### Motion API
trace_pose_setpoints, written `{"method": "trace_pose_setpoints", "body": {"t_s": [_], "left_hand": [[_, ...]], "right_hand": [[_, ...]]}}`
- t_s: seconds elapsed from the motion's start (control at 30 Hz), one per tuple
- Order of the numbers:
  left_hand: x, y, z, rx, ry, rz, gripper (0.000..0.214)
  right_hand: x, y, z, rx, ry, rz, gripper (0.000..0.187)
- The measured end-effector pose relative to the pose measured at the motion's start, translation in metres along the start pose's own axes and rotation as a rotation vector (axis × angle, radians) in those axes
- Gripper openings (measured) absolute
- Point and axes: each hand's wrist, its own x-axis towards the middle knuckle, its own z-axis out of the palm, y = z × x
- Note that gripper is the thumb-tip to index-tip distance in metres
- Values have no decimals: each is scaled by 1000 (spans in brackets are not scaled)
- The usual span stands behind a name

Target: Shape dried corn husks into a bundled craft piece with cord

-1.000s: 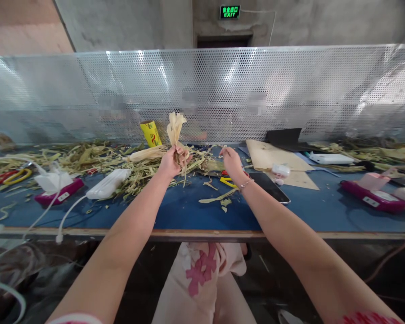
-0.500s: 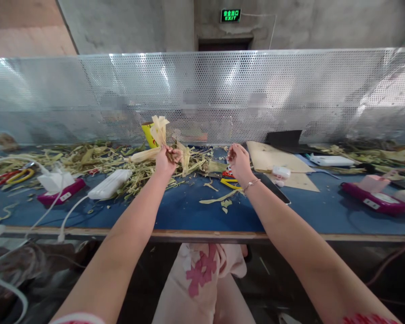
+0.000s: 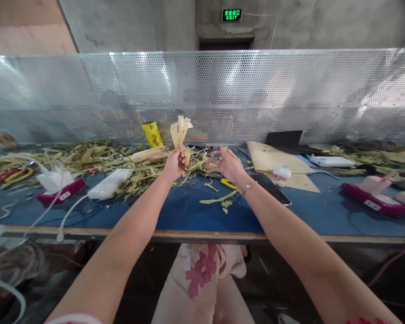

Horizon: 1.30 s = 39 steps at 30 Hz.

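Dry husk, matt mat, shiny mesh

I see papery, dry corn husk (image 3: 180,128) in my left hand (image 3: 174,164), a matt blue surface (image 3: 182,211), a glossy perforated metal screen (image 3: 290,90), smooth white plastic charger (image 3: 108,183) and flat brown cardboard (image 3: 270,157).

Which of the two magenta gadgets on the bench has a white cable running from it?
The left one, by the white block: a white cable trails beside it. The right one shows none.

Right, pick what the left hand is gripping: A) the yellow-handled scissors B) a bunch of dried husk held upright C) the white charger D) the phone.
B: the left hand is closed around a pale husk bunch that stands up out of its fist, while the right hand is spread open and empty beside it.
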Motion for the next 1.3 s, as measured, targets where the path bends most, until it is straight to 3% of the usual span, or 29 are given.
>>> {"method": "trace_pose_setpoints", "body": {"t_s": [0.13, 0.33, 0.5, 0.73, 0.87, 1.0, 1.17, 1.3], "left_hand": [[-2, -7, 1, 39, -83, -43, 28], [-5, -7, 4, 52, -147, -86, 29], [-9, -7, 8, 48, -250, -161, 29], [-10, -10, 10, 21, -237, -194, 27], [-9, -2, 10, -59, -186, -143, 28], [-4, 19, -1, -202, -44, 28, 29], [7, 44, -24, -365, 285, 232, 28], [8, 47, -27, -377, 316, 260, 29]], "right_hand": [[-1, 11, 5, -130, 41, -75, 57], [3, 15, 8, -280, 237, -132, 56], [1, 12, 11, -244, 227, -143, 61], [-2, 14, 14, -227, 165, -168, 60], [0, 17, 9, -348, 111, -163, 56], [4, 17, -4, -656, 57, -192, 44], [11, 12, -27, -950, 175, -405, 30], [15, 10, -36, -970, 192, -426, 32]]}}
